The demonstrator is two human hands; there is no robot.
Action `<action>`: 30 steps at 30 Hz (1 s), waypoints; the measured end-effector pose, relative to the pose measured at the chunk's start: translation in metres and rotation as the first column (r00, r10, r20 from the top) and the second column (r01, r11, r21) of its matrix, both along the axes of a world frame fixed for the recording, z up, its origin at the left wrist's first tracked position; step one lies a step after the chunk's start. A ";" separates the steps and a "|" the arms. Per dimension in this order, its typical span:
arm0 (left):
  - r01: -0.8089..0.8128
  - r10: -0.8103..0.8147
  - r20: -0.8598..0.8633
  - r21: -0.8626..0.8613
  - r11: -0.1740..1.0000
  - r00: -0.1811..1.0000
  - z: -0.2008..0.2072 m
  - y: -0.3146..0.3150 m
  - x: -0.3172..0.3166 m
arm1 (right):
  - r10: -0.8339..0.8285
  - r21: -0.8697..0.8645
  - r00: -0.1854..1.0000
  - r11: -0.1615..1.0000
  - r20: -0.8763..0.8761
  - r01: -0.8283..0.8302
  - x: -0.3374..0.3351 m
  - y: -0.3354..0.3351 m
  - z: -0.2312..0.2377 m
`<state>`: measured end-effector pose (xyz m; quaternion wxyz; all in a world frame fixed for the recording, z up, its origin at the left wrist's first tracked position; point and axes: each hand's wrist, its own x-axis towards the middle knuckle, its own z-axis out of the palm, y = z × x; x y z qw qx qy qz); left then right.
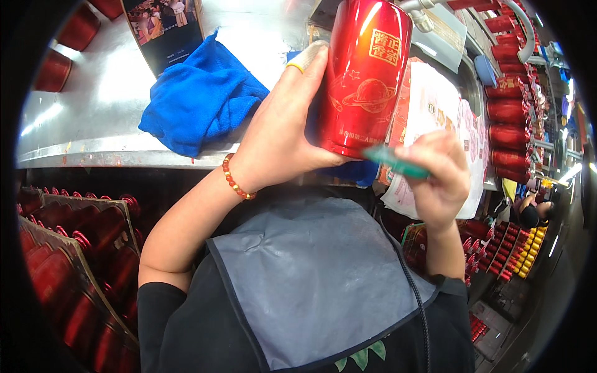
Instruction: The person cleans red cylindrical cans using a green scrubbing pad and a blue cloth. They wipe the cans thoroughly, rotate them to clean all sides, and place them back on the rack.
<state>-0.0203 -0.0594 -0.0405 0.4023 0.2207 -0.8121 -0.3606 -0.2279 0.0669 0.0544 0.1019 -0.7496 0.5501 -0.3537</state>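
Note:
My left hand (283, 118) is wrapped round a glossy red bottle (357, 105) with gold printed designs, holding it tilted over the bench. A pale finger cover with a yellow edge (305, 59) sits on one finger of that hand. My right hand (441, 177), smeared by motion, grips a green hand tool (398, 161) whose exact kind I cannot make out. The tool's tip is at the bottle's lower edge; whether it touches is unclear. To the left of my left hand lies a crumpled blue cloth (202, 96).
A phone (165, 34) playing a video stands at the back of the metal bench (81, 124). Red bottles (53, 69) stand at its far left. Printed papers (435, 105) lie on the right. Racks of red bottles (62, 280) fill the lower left; more bottles (507, 133) line the right.

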 end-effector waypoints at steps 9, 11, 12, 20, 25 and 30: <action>0.000 0.000 0.001 0.003 1.000 1.000 0.001 -0.001 0.001 | -0.018 -0.017 0.999 1.000 0.033 0.019 -0.008 -0.002 -0.007; -0.003 0.003 0.007 0.003 1.000 1.000 0.002 -0.001 0.000 | 0.016 0.035 0.997 0.999 0.073 -0.019 -0.007 0.007 -0.009; -0.005 0.005 0.011 0.005 1.000 1.000 0.002 -0.001 0.000 | 0.010 0.040 0.998 0.999 0.063 -0.013 -0.008 0.008 -0.007; 0.019 -0.019 0.013 0.001 1.000 1.000 0.001 -0.005 0.002 | -0.045 -0.001 0.996 0.999 0.076 0.045 -0.006 0.000 -0.011; 0.007 -0.007 0.020 -0.029 1.000 1.000 0.004 -0.005 0.002 | -0.065 0.074 0.991 0.996 0.121 0.056 -0.006 0.010 -0.005; -0.010 0.008 0.037 0.057 0.998 0.999 0.011 0.003 0.000 | -0.230 0.040 0.966 0.973 0.118 0.227 -0.012 -0.011 0.014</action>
